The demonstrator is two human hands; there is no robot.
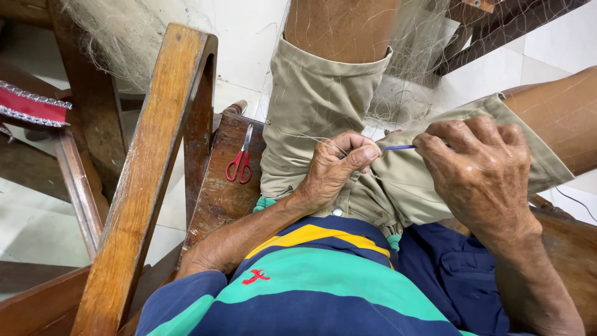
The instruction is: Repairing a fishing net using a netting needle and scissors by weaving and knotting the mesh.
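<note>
My left hand (336, 168) rests on my lap with its fingers pinched on thin strands of a pale fishing net (404, 68). The net drapes over my knees and khaki shorts (323, 106). My right hand (479, 168) is closed on a slim blue netting needle (398, 147), whose tip points left toward my left thumb. The two hands sit close together, a few centimetres apart. Fine net threads run across both hands.
Red-handled scissors (240, 163) lie on the wooden chair seat (221, 193) just left of my thigh. A wooden armrest (149, 174) rises at the left. More netting hangs over a chair back (118, 37) at the upper left. White tiled floor lies beyond.
</note>
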